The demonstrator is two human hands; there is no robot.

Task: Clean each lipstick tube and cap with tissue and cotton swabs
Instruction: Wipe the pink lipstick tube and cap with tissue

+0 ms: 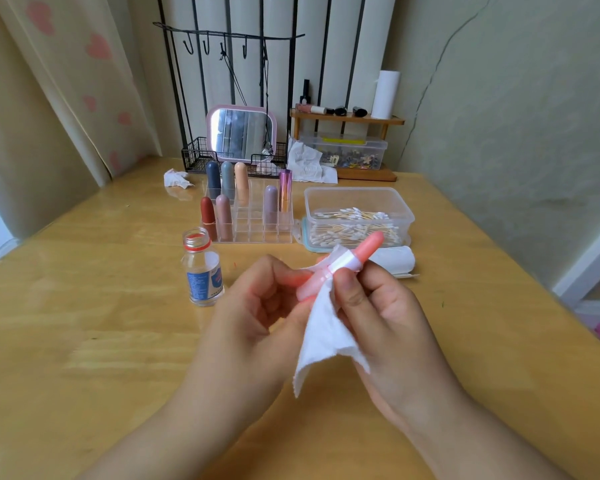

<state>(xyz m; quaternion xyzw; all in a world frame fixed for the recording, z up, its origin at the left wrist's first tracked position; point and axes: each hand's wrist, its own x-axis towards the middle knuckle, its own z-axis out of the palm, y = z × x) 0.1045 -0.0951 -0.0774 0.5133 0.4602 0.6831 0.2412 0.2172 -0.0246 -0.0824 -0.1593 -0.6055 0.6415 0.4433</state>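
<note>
Fingers (347, 285) of both hands pinch tissue-wrapped lipstick (369, 245) above open table (101, 341).

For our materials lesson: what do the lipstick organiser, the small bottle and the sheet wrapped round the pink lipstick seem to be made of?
Lipstick organiser: clear hard plastic, probably acrylic; see-through grid walls with glossy edges.
Small bottle: transparent, glass or clear plastic, cannot tell which; printed blue label, red ring at the open neck.
Sheet round the pink lipstick: soft white tissue or cotton; matte, limp, rough edge.

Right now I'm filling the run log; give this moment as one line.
step: wiping pink lipstick tube | left hand: grips tube's lower end | right hand: pinches tissue round tube | open bottle: upright on table
</note>
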